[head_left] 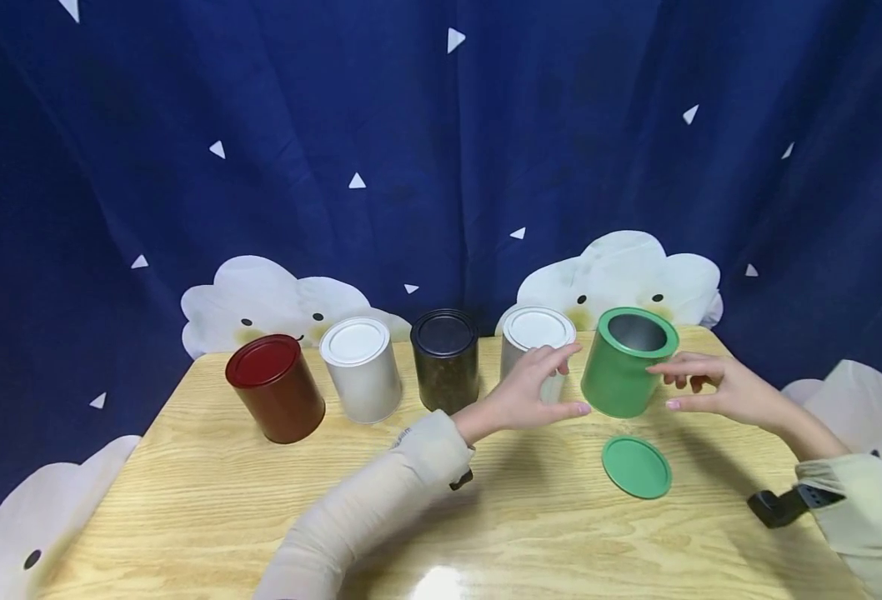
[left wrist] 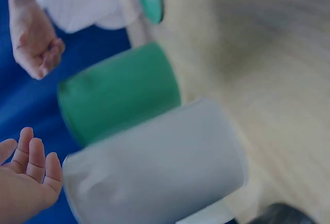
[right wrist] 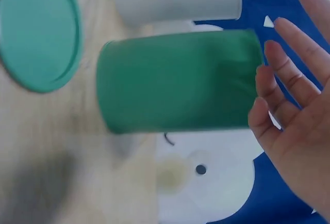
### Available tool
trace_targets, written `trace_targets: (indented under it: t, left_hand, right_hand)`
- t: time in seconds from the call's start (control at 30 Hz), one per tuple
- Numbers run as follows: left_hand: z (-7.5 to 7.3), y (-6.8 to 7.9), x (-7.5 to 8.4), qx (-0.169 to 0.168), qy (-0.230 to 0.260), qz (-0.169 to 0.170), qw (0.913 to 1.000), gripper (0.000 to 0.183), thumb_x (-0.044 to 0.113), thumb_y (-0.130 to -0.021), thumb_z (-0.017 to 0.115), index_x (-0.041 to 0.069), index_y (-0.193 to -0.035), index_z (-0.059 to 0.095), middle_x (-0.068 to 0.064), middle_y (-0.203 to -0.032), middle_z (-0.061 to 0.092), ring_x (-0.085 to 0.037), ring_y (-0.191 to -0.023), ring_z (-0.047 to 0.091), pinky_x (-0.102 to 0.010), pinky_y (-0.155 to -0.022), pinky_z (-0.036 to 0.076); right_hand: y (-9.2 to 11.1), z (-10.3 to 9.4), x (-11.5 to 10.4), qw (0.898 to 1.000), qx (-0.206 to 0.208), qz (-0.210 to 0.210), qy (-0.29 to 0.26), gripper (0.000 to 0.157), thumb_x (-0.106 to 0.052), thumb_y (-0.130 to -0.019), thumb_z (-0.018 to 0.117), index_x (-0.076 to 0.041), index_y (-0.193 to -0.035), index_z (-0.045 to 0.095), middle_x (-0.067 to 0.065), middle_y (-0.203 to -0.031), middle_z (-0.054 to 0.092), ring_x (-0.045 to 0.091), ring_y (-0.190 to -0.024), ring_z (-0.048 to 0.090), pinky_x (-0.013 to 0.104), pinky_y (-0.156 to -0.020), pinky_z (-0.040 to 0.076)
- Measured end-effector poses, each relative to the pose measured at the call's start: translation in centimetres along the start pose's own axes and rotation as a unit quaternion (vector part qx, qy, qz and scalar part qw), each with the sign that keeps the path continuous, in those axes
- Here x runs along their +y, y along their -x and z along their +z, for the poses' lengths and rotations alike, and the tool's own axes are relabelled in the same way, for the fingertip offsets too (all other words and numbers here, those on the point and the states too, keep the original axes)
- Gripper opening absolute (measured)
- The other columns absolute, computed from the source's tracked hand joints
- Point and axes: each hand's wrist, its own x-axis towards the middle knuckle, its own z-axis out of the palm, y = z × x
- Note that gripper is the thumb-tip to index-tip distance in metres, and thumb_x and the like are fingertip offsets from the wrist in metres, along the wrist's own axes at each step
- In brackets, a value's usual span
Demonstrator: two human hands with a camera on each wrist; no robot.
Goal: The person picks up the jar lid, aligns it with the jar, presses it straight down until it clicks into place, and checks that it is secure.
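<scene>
An open-topped green can (head_left: 615, 379) stands toward the right end of the row, its metal inside showing. Its flat green lid (head_left: 636, 467) lies on the table in front of it. My right hand (head_left: 714, 387), fingers loosely bent and thumb apart, is at the green can's right side, fingertips right by its rim. My left hand (head_left: 525, 393) reaches in front of the lidded light-grey can (head_left: 537, 325), fingers and thumb spread and nothing between them. In the left wrist view, its fingers (left wrist: 36, 159) are beside that can's top end.
A dark red can (head_left: 282, 400), a white can (head_left: 366, 385) and a black can (head_left: 447, 371), all lidded, stand to the left along the wooden table (head_left: 208, 500). A dark blue curtain (head_left: 321, 108) with white clouds hangs behind.
</scene>
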Motion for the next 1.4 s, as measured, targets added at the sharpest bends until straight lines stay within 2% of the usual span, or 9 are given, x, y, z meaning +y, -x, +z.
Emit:
trace_targets:
  t: [0.23, 0.33, 0.43, 0.6, 0.77, 0.9, 1.1, 1.3, 1.4]
  left_hand:
    - [2.8, 0.3, 0.0, -0.067, 0.037, -0.057, 0.9955, 0.083, 0.040, -0.075, 0.073, 0.015, -0.142, 0.031, -0.003, -0.117, 0.045, -0.010, -0.104, 0.044, -0.018, -0.083, 0.036]
    - [4.0, 0.4, -0.1, -0.096, 0.052, -0.082, 0.9906, 0.086, 0.041, -0.075, 0.072, 0.018, -0.144, 0.027, -0.004, -0.128, 0.039, -0.009, -0.115, 0.038, -0.022, -0.090, 0.035]
    - [5.3, 0.3, -0.4, -0.119, 0.051, -0.089, 0.9876, 0.087, 0.042, -0.075, 0.072, 0.019, -0.145, 0.025, -0.005, -0.131, 0.035, -0.010, -0.119, 0.035, -0.024, -0.094, 0.033]
    - [7.3, 0.0, -0.8, -0.148, -0.011, -0.073, 0.9862, 0.090, 0.049, -0.073, 0.071, 0.020, -0.145, 0.024, -0.004, -0.129, 0.035, -0.008, -0.111, 0.039, -0.019, -0.086, 0.034]
    - [8.9, 0.0, -0.9, -0.190, -0.100, -0.072, 0.9739, 0.093, 0.059, -0.071, 0.066, 0.024, -0.145, 0.023, 0.000, -0.129, 0.034, -0.007, -0.110, 0.035, -0.021, -0.084, 0.028]
    - [9.5, -0.2, -0.9, -0.219, -0.132, -0.090, 0.9626, 0.094, 0.063, -0.070, 0.064, 0.028, -0.146, 0.020, 0.002, -0.130, 0.032, -0.007, -0.111, 0.032, -0.020, -0.082, 0.026]
    - [9.9, -0.6, -1.4, -0.265, -0.129, -0.119, 0.9480, 0.098, 0.065, -0.068, 0.064, 0.032, -0.146, 0.015, 0.007, -0.128, 0.031, -0.006, -0.110, 0.028, -0.020, -0.079, 0.024]
    - [10.2, -1.0, -1.9, -0.291, -0.154, -0.126, 0.9358, 0.100, 0.067, -0.067, 0.063, 0.033, -0.146, 0.013, 0.008, -0.122, 0.034, -0.005, -0.100, 0.029, -0.019, -0.071, 0.024]
    - [10.2, -1.2, -1.8, -0.308, -0.179, -0.133, 0.9250, 0.100, 0.070, -0.066, 0.062, 0.034, -0.146, 0.013, 0.009, -0.120, 0.034, -0.006, -0.096, 0.029, -0.020, -0.069, 0.024]
  right_hand:
    - [2.5, 0.6, 2.3, 0.999, -0.048, 0.001, -0.020, 0.052, 0.004, -0.070, 0.072, -0.012, -0.118, 0.061, -0.011, -0.097, 0.056, 0.004, -0.078, 0.045, 0.026, -0.057, 0.035]
    - [3.6, 1.2, 3.4, 0.996, -0.076, 0.029, -0.024, 0.055, -0.001, -0.072, 0.072, -0.009, -0.124, 0.056, -0.010, -0.101, 0.054, 0.006, -0.080, 0.044, 0.026, -0.057, 0.035]
    - [4.7, 2.0, 4.5, 0.993, -0.104, 0.057, -0.030, 0.059, -0.006, -0.075, 0.071, -0.005, -0.130, 0.049, -0.005, -0.101, 0.050, 0.010, -0.080, 0.043, 0.026, -0.056, 0.035]
    - [5.7, 3.2, 6.2, 0.989, -0.117, 0.064, -0.058, 0.063, -0.005, -0.075, 0.071, 0.001, -0.132, 0.044, 0.006, -0.096, 0.046, 0.016, -0.076, 0.040, 0.027, -0.056, 0.034]
    - [6.1, 4.2, 7.2, 0.985, -0.139, 0.056, -0.081, 0.066, -0.004, -0.074, 0.071, 0.001, -0.133, 0.042, 0.008, -0.099, 0.041, 0.017, -0.072, 0.037, 0.028, -0.054, 0.032]
    - [6.2, 4.7, 7.3, 0.986, -0.144, 0.050, -0.071, 0.068, -0.006, -0.073, 0.073, 0.000, -0.133, 0.042, 0.008, -0.098, 0.039, 0.015, -0.076, 0.035, 0.029, -0.057, 0.030]
    - [6.0, 4.9, 7.3, 0.986, -0.154, 0.051, -0.034, 0.073, -0.014, -0.071, 0.077, -0.001, -0.134, 0.043, 0.008, -0.100, 0.040, 0.008, -0.086, 0.035, 0.025, -0.065, 0.031]
    - [5.7, 5.2, 7.2, 0.985, -0.162, 0.052, 0.020, 0.078, -0.025, -0.067, 0.080, -0.008, -0.134, 0.045, 0.006, -0.101, 0.038, 0.005, -0.090, 0.031, 0.025, -0.070, 0.032]
    - [5.6, 5.4, 7.1, 0.986, -0.159, 0.042, 0.040, 0.079, -0.030, -0.065, 0.080, -0.010, -0.134, 0.045, 0.004, -0.100, 0.037, 0.003, -0.091, 0.029, 0.026, -0.070, 0.032]
